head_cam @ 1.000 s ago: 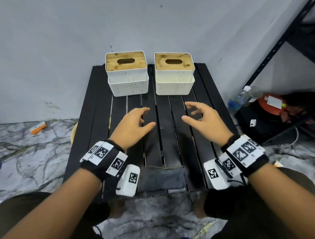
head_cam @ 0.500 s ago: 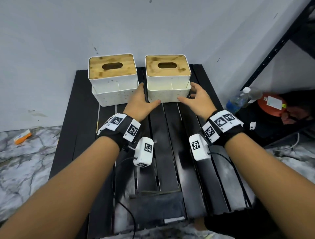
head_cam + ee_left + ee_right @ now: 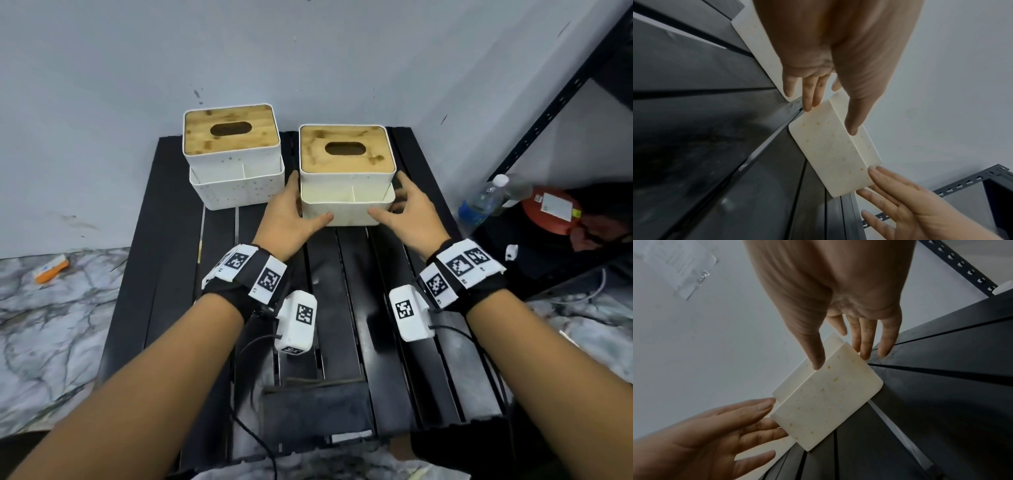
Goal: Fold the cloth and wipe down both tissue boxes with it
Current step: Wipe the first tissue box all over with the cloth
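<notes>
Two straight-fingered grips, left grip [image 3: 290,219] and right grip [image 3: 411,216], sandwich the white bamboo-lidded tissue box [image 3: 342,186] at frame centre, dark folded cloth [image 3: 315,407] lying bottom centre; uncurled fingers could let the box slip.

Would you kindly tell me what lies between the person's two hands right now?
The right-hand tissue box sits between them, left hand at its left side, right hand at its right, as the head view shows.
</notes>
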